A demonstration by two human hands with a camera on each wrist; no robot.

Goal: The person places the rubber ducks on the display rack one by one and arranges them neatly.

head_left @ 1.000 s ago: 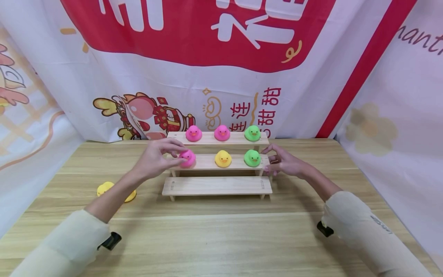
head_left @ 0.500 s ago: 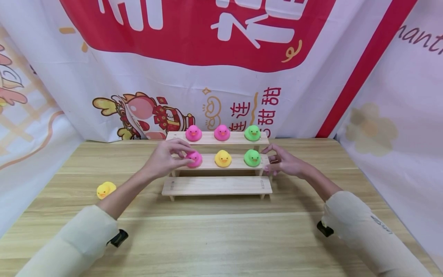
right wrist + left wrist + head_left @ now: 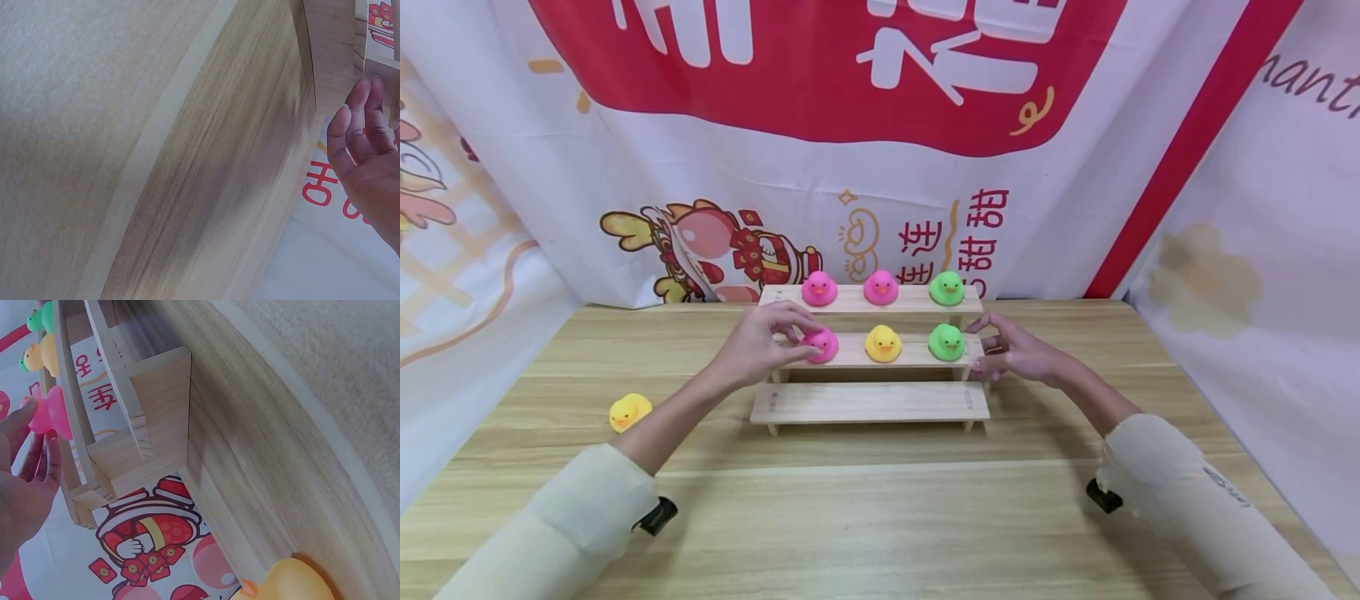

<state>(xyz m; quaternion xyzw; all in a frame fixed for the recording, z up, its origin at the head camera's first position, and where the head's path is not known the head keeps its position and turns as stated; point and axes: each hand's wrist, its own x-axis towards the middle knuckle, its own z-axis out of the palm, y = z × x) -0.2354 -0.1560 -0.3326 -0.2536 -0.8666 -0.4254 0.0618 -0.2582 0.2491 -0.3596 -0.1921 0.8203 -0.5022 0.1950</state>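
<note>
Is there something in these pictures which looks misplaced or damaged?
Nothing looks damaged. Mildly odd: one yellow rubber duck sits on the table, left of the tiered wooden stand, while six other ducks sit on its tiers.

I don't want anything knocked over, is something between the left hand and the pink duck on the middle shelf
Nothing visible: the left hand pinches the pink duck directly, and the yellow duck on that shelf stands apart, beyond it.
</note>
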